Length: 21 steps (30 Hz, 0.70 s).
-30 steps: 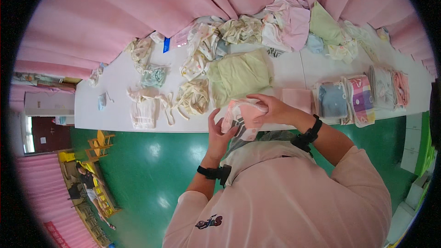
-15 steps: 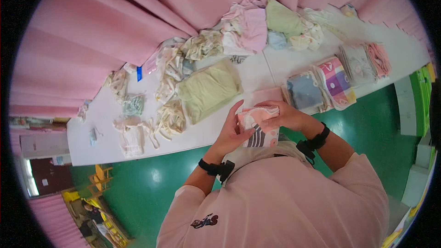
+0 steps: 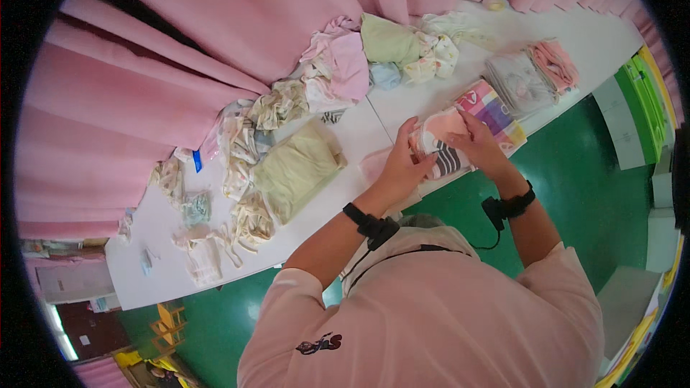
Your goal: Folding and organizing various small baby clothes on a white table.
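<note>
A small folded cloth (image 3: 440, 128), pink and white with dark grey stripes, lies between my two hands above the table's front edge. My left hand (image 3: 399, 172) closes on its left side, thumb along the near edge. At its right side my right hand (image 3: 483, 149) grips it, fingers over the top. The cloth covers most of the folded stack beneath, so I cannot tell whether it rests on that stack. Right beside it lies a purple, white and yellow checked folded cloth (image 3: 494, 109). A flat pink cloth (image 3: 374, 164) sits left of my left hand.
On the white table (image 3: 359, 129), a large pale-green folded cloth (image 3: 298, 172) lies left of centre. Crumpled cloths (image 3: 345, 65) line the back by the pink curtain (image 3: 302, 0). Folded grey (image 3: 521, 82) and coral (image 3: 553, 65) cloths stand right. The floor (image 3: 568, 172) is green.
Both hands have carried the folded cloth away from my body and rightward, over the stack that showed a blue top. The view has turned and shifted right.
</note>
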{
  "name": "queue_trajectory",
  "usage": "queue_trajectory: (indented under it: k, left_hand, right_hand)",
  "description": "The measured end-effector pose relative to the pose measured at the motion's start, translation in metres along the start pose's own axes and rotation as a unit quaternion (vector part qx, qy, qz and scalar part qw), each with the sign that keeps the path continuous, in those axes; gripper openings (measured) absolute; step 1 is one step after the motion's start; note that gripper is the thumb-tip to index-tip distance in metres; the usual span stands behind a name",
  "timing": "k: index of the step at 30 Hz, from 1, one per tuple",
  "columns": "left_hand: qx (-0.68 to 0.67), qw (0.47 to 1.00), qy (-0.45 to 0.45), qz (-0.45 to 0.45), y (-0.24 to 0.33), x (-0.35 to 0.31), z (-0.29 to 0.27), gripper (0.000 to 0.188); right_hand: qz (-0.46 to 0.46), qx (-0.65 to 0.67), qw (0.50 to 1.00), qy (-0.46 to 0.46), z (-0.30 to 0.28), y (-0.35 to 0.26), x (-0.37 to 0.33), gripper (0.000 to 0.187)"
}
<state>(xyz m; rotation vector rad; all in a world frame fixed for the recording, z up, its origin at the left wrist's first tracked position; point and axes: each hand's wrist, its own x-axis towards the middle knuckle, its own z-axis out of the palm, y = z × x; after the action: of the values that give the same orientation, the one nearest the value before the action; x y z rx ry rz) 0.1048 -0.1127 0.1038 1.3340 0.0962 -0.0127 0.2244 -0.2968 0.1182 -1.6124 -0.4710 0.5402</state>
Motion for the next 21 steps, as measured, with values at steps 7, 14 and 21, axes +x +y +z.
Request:
queue_trajectory:
  k: [7, 14, 21]
  left_hand:
    - [-0.018, 0.997, 0.063, -0.04, -0.05, 0.0, -0.013, 0.095]
    - [-0.028, 0.998, 0.034, -0.052, -0.041, 0.0, -0.011, 0.09]
    - [0.044, 0.995, 0.044, -0.077, -0.04, -0.001, -0.015, 0.088]
  right_hand:
    - [-0.064, -0.225, 0.972, 0.026, 0.004, 0.04, 0.011, 0.074]
    - [-0.117, -0.378, 0.916, 0.06, 0.008, 0.022, 0.008, 0.061]
    - [-0.27, -0.522, 0.807, -0.059, 0.035, 0.015, 0.008, 0.051]
